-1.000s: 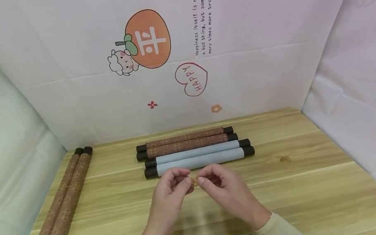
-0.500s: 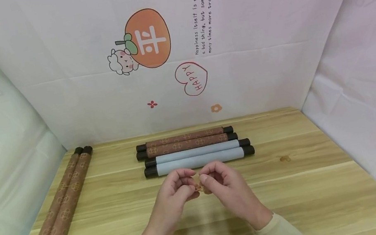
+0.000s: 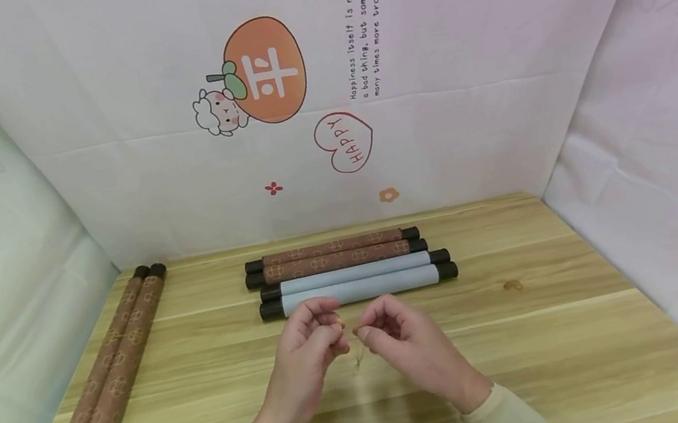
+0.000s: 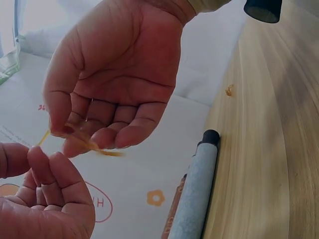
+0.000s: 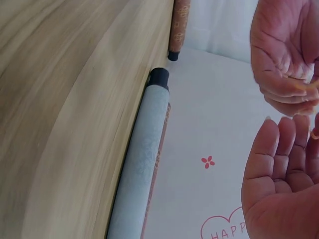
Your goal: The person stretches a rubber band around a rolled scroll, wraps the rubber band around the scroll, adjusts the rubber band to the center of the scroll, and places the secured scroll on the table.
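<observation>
Close together above the middle of the table, my left hand [image 3: 303, 363] and right hand [image 3: 414, 349] pinch thin yellow-brown rubber bands between thumb and fingers. A strand of rubber band [image 3: 357, 359] hangs under the right fingertips. In the left wrist view, a taut yellow strand [image 4: 43, 138] runs between the two hands, and a blurred loose length [image 4: 107, 153] dangles beneath the right hand [image 4: 129, 50]. How many bands are held I cannot tell. Just beyond the hands lie light blue rolls [image 3: 360, 289] with black end caps.
Brown patterned rolls [image 3: 337, 262] lie behind the blue ones, parallel to them. Two longer brown rolls [image 3: 118, 386] lie slantwise along the table's left side. A small heap of rubber bands [image 3: 512, 285] rests on the wooden table [image 3: 575, 351] at the right. Printed white cloth [image 3: 453, 123] encloses the back and sides.
The fingertips, nearly meeting around a small bunch of rubber bands before, are now slightly apart. A thin strand now hangs below the right fingertips. The rolls and the heap on the table are unmoved.
</observation>
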`<action>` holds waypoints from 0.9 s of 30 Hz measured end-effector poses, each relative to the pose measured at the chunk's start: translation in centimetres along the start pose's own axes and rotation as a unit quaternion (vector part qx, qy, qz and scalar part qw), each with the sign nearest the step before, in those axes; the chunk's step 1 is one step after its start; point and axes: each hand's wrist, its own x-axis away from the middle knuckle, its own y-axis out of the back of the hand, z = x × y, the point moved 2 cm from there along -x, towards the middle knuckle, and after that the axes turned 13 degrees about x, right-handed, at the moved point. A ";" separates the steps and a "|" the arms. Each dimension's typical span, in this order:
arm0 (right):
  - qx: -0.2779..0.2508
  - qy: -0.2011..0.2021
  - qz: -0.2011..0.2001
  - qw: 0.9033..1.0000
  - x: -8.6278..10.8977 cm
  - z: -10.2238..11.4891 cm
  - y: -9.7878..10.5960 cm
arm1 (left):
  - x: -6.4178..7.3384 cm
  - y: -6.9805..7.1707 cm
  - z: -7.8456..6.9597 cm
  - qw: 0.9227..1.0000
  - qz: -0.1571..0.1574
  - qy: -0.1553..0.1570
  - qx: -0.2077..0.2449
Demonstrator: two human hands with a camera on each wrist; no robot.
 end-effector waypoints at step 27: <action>-0.175 -0.025 -0.022 0.984 0.0 -0.1 0.4 | 0.1 0.7 0.4 0.998 -0.002 -0.002 -0.056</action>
